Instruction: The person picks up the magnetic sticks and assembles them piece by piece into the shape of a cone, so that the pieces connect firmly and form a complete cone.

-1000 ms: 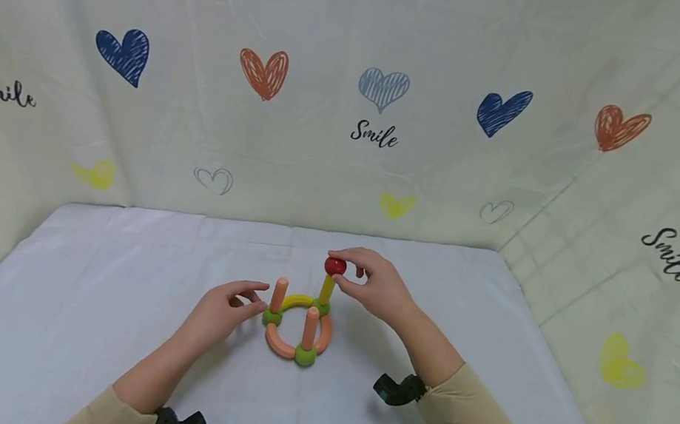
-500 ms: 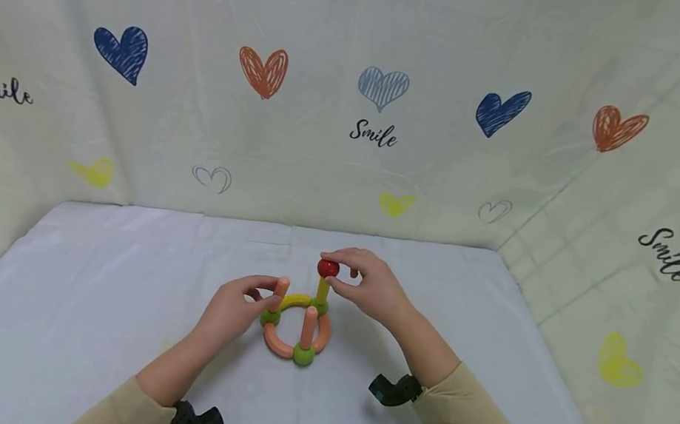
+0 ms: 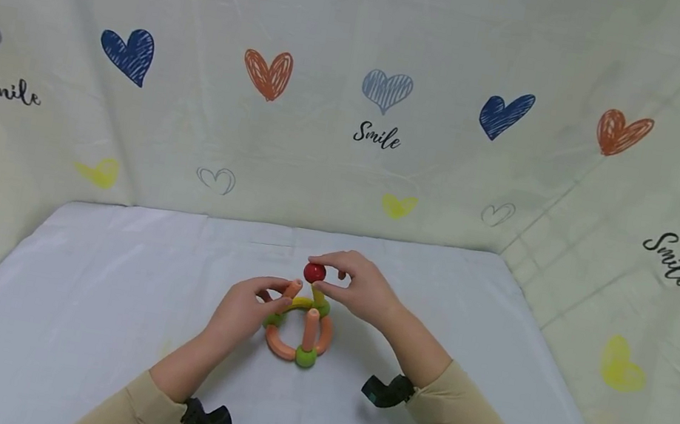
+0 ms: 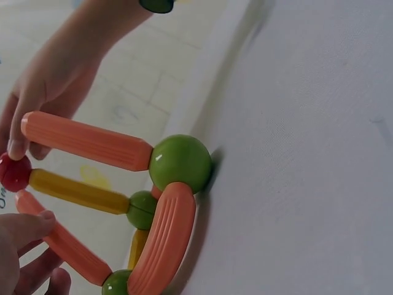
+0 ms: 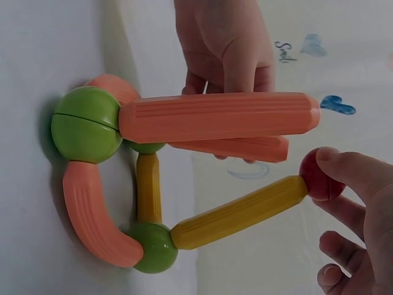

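Note:
A ring of curved orange rods (image 5: pixel 92 215) and a curved yellow rod (image 5: pixel 149 190), joined by green balls (image 3: pixel 305 357), lies on the white cloth. Straight rods rise from the balls. My right hand (image 3: pixel 365 290) pinches a red ball (image 5: pixel 322 174) on the tip of the straight yellow rod (image 5: pixel 239 212), which leans inward. With thumb and fingers my left hand (image 3: pixel 245 307) pinches the left straight orange rod (image 4: pixel 73 253), also tilted inward, its top close to the red ball but apart. The front orange rod (image 3: pixel 310 330) stands upright, untouched.
White cloth (image 3: pixel 108 308) covers the table around the ring. Behind it and at the sides hangs a pale sheet (image 3: pixel 296 152) printed with hearts and writing. A dark wrist camera (image 3: pixel 207 420) sits on the left wrist, another camera (image 3: pixel 387 391) on the right.
My left hand has moved right, taken hold of the left orange rod and tilted it inward. My right hand has drawn the red ball and yellow rod to the left and slightly down.

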Tool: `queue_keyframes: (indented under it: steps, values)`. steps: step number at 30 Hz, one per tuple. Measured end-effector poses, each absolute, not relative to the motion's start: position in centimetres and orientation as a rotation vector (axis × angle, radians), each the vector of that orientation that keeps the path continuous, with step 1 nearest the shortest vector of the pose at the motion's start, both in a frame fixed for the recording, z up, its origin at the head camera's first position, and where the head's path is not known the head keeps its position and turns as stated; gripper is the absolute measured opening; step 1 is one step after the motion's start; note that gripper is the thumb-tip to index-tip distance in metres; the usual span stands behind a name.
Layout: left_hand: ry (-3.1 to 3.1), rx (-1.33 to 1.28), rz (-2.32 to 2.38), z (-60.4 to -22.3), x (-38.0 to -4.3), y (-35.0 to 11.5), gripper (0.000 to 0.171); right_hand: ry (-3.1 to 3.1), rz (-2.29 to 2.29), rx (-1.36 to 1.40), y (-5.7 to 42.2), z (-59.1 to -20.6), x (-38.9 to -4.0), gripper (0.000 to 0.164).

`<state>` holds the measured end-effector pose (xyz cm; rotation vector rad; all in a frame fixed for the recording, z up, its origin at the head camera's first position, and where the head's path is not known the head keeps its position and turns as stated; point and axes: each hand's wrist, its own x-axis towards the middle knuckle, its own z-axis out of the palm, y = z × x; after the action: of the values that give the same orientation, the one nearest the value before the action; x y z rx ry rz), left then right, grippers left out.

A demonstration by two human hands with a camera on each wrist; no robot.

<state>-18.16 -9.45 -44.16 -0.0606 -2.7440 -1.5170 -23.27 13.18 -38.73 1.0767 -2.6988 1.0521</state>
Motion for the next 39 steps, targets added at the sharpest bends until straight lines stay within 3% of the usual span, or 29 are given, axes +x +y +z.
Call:
queue_keyframes:
  steps: [22, 39]
  values:
    - [-2.762, -0.041, -1.489, -44.2, -18.1, -9.2, 0.032, -2.766, 1.101, 1.105, 12.1, -38.8, -22.7, 0.041]
    - [-2.682, -0.223, -1.519, -42.2, -18.8, -9.6, 0.052, -2.642, 1.154, 0.927, 14.8, -40.4, -21.1, 0.033]
